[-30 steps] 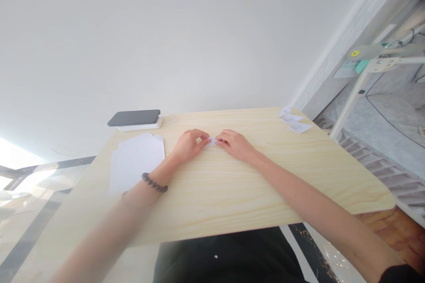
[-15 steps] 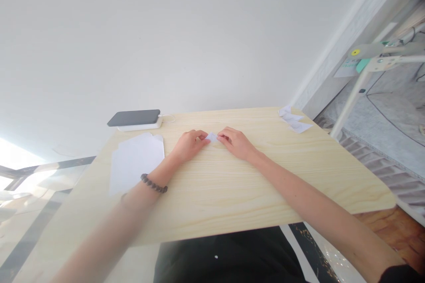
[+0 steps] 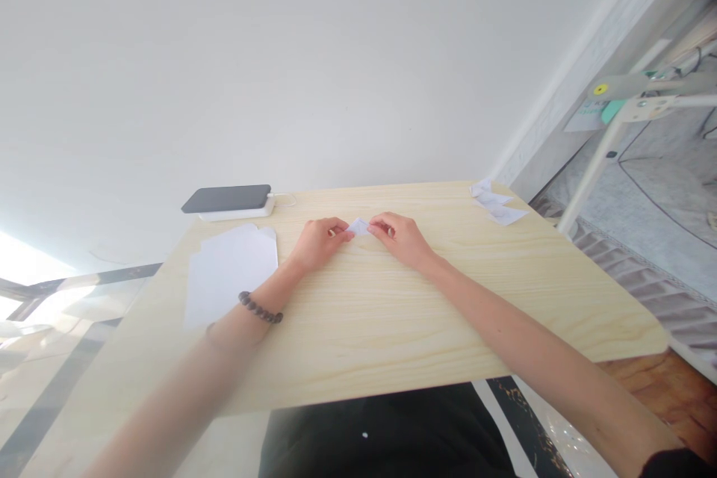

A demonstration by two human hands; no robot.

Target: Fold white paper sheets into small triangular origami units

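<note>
Head view: a small white folded paper (image 3: 359,225), triangular, peak facing away, is pinched at opposite corners by left hand (image 3: 320,243) and right hand (image 3: 404,239) above mid-table. Bare wooden tabletop (image 3: 381,328) stretches to the near edge; white sheets (image 3: 231,267) border the left.

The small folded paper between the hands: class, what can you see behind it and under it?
Behind the folded paper, the tabletop and pale wall show. The left hand and right hand cover its side corners; its underside and what lies directly beneath are hidden.
</note>
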